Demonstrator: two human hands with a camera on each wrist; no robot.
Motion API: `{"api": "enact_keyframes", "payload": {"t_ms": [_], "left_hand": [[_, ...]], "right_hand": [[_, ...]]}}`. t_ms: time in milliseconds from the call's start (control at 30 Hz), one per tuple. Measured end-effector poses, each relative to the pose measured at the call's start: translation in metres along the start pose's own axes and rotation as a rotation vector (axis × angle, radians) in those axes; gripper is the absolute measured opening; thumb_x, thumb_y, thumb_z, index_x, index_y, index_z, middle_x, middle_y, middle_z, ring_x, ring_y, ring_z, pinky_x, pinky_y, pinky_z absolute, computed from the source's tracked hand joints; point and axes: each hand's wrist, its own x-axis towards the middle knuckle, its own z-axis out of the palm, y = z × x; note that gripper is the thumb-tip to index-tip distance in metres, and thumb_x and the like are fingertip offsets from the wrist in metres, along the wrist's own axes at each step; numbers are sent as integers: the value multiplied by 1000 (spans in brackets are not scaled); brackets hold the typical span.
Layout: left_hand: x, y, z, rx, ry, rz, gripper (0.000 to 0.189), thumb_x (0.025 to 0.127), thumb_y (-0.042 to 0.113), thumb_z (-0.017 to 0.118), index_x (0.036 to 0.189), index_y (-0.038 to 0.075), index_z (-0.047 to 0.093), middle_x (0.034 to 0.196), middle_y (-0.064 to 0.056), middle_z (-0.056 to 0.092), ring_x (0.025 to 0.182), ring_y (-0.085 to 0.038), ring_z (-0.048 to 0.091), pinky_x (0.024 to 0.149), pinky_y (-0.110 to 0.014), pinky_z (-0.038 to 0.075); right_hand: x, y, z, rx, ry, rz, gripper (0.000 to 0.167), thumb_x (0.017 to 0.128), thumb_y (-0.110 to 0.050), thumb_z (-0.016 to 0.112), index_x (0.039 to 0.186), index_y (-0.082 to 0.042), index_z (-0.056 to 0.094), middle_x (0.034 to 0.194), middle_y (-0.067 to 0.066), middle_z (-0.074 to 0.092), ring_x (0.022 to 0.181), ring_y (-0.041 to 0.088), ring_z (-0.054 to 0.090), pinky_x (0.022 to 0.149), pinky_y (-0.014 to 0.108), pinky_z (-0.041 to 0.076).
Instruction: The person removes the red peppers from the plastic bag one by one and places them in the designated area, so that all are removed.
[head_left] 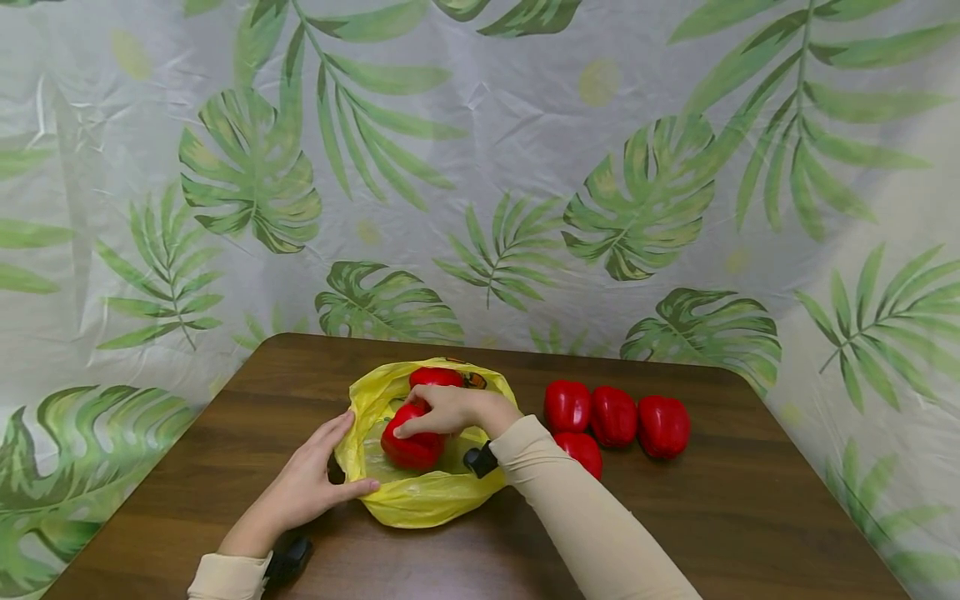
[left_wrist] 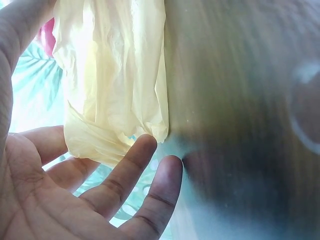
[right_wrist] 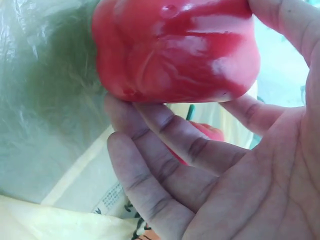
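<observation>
A yellow plastic bag stands with its mouth spread wide on the table. Inside it, my right hand grips a red bell pepper between thumb and fingers; the right wrist view shows the pepper close up, fingertips against its side. Behind it in the bag lies another red bell pepper. At the bag's left side, my left hand touches the rim, thumb at the front and fingers along the left edge. The left wrist view has its loosely extended fingers against the bag's wall.
Right of the bag, several red bell peppers sit on the brown wooden table: three in a row, among them the rightmost pepper, and a nearer pepper partly hidden by my right sleeve. A leaf-patterned curtain hangs behind the table.
</observation>
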Motion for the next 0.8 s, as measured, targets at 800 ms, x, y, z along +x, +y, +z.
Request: {"api": "enact_keyframes", "payload": {"t_ms": [800], "left_hand": [[1, 0, 3, 16, 10, 9, 111, 85, 53, 89, 165, -4, 36, 169, -26, 39, 152, -51, 43, 117, -69, 44]], "right_hand": [[-45, 8, -25, 225, 39, -34, 58, 103, -48, 68, 148, -18, 48, 137, 7, 63, 110, 21, 68, 86, 40, 65]]}}
